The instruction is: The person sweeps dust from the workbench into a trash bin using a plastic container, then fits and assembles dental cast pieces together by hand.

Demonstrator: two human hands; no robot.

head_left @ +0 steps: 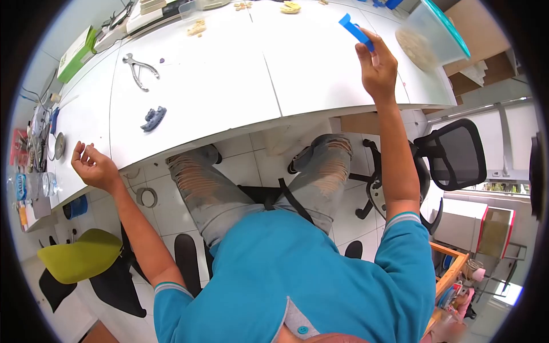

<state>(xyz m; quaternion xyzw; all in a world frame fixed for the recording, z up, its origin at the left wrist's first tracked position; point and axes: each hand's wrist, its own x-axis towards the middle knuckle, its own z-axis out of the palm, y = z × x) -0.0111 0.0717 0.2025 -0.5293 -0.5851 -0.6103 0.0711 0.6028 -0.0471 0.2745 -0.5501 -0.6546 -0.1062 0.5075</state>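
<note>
The right hand point(378, 67) has a narrow pinch on a blue strip point(355, 32), held between thumb and fingers above the far right part of the counter point(223, 80). The step in hand looks like holding or handling this strip; moving it further would call for a steady fingertip grip and perhaps a slight turn of the wrist. The strip juts out from the fingertips to the far left. To the right of that hand stands a clear container with a teal rim point(450, 31). The left hand point(96, 169) is loosely curled at the near left edge, with nothing visible in it. Beyond it, to the right, lies a grey-blue piece point(153, 119), with metal pliers point(137, 70) farther off, their handles apart, and a tiny purple bit point(162, 60) just beside them.
</note>
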